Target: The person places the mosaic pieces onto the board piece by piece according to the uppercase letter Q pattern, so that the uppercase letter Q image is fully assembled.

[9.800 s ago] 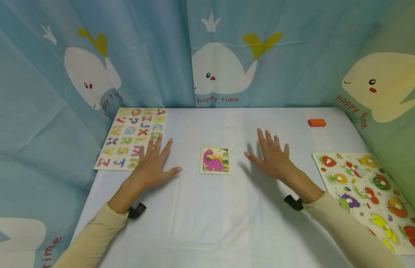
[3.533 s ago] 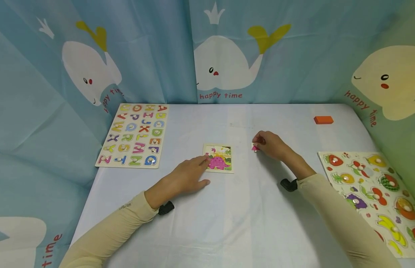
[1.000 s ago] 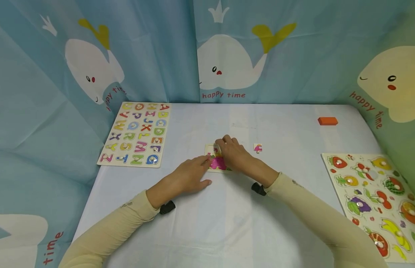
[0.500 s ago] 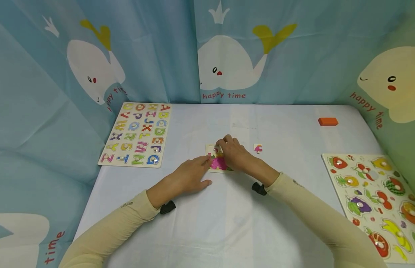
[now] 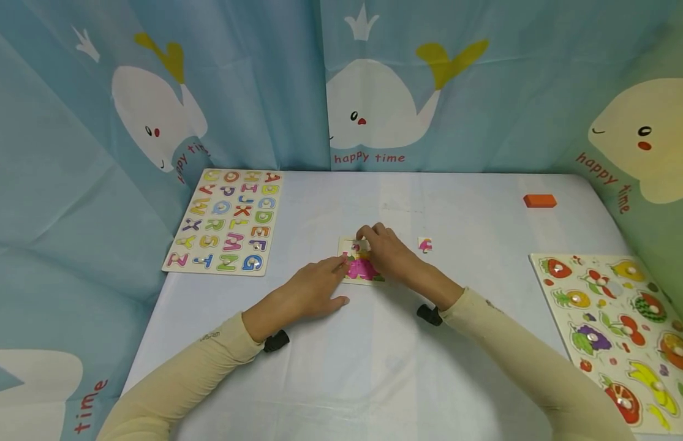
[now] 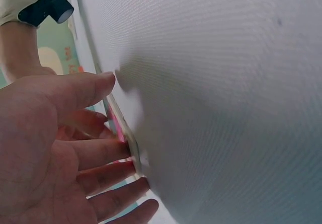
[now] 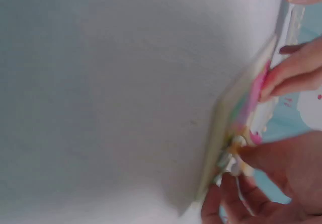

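A small square jigsaw puzzle (image 5: 363,269) with a pink dinosaur lies mid-table in its pale frame. My left hand (image 5: 313,288) rests at its left edge, fingers extended onto the board, as the left wrist view also shows. Over the puzzle's upper right, my right hand (image 5: 389,252) covers part of the picture. Seen from the right wrist, its thumb (image 7: 259,156) and fingertips pinch a jigsaw piece (image 7: 235,166) that stands tilted at the board. One loose jigsaw piece (image 5: 425,245), pink and white, lies on the table just right of that hand.
An alphabet board (image 5: 220,223) lies at the back left. A fruit board (image 5: 611,337) takes up the right side, with an orange block (image 5: 539,201) behind it. Whale-print curtains (image 5: 264,92) hang along the table's back and sides.
The puzzle was whole at first. My right hand took out one piece, set it down at the right, then returned to the puzzle's upper right. My left hand moved onto the puzzle's left edge.
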{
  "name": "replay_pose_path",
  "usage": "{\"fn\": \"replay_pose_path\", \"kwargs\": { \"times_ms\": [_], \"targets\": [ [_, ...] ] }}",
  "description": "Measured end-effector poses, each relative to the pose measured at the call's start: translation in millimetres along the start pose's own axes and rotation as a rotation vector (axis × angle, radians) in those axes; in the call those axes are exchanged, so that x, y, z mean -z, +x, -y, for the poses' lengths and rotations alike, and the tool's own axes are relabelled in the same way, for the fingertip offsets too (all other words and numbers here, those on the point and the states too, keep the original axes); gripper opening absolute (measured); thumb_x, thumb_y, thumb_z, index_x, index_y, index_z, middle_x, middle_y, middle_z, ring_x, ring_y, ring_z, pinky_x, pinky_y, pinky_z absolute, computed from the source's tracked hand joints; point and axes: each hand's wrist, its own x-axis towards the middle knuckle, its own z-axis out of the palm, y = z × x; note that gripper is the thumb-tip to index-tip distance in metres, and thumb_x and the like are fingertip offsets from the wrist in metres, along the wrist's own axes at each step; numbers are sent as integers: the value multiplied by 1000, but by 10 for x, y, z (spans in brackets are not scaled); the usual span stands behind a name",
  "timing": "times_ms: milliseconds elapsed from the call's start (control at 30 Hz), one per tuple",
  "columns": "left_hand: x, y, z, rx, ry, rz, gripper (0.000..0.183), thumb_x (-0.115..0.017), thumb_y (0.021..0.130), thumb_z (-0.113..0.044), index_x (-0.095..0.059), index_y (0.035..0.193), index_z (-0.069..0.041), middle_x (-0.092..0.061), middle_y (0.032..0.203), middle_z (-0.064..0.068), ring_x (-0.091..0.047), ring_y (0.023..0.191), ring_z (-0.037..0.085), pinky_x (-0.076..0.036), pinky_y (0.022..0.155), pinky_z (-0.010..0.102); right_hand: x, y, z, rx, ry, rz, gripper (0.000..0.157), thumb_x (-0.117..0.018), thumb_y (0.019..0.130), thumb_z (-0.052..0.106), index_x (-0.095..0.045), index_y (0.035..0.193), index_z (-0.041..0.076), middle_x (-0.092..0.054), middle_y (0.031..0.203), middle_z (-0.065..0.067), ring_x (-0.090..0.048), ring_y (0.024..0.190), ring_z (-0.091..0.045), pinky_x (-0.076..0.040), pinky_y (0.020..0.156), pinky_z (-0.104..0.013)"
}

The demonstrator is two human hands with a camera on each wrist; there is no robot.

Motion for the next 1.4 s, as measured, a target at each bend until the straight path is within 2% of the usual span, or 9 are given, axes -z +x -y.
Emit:
{"fn": "replay_pose_path", "kwargs": {
  "times_ms": [200,333,500,633,867,1100,1300,1400],
  "targets": [
    [4,-4,2,-4,-5,-5,76,-66,104,-45,-43,161,-2,-36,172,13,-38,158,29,-42,124,48,40,-36,18,52,43,-73,29,-64,101,-3,-58,128,7,-67,117,-20,-69,100,-32,-63,95,-47],
    [-6,-2,8,3,-8,-6,76,-66,103,-45,-43,162,-3,-36,172,13,-38,158,29,-41,124,48,95,-66,43,77,78,-68,29,-64,101,-5,-57,128,6,-67,118,-21,-71,106,-35,-62,98,-48],
    [-11,2,0,14,-23,14,77,-66,104,-45,-41,163,-3,-34,173,13,-36,159,29,-39,126,48,218,-120,26,50,144,-42,26,-61,105,0,-56,130,6,-68,115,-20,-68,106,-35,-60,96,-49],
    [-14,-1,-9,21,-28,24,77,-66,104,-44,-40,163,-3,-33,173,12,-35,159,28,-38,126,48,382,-204,-71,23,191,-56,24,-59,106,0,-56,129,2,-70,113,-20,-68,106,-36,-57,94,-52],
    [-21,-14,-17,29,-43,18,78,-67,103,-43,-39,164,-4,-33,173,12,-34,160,29,-37,127,49,684,-402,-423,-57,197,-69,14,-62,105,2,-64,119,-1,-72,115,-19,-70,106,-34,-58,90,-48],
    [-24,-18,-20,15,-47,2,77,-67,103,-43,-39,163,-3,-34,173,13,-35,160,30,-38,127,49,884,-619,-914,-117,151,-65,14,-65,104,5,-68,117,0,-70,110,-20,-67,107,-38,-56,89,-48],
    [-18,-17,-20,6,-33,-4,77,-66,104,-43,-39,163,-3,-34,173,13,-35,160,30,-38,127,48,999,-750,-1271,-205,145,0,15,-65,105,8,-70,116,1,-70,109,-19,-65,107,-37,-53,82,-36],
    [-11,-19,-25,-1,-27,-6,77,-66,104,-43,-39,163,-2,-34,173,13,-35,159,30,-38,126,48,1009,-783,-1395,-244,157,33,16,-65,105,9,-70,117,0,-68,113,-21,-64,107,-37,-52,81,-35]
  ]
}}
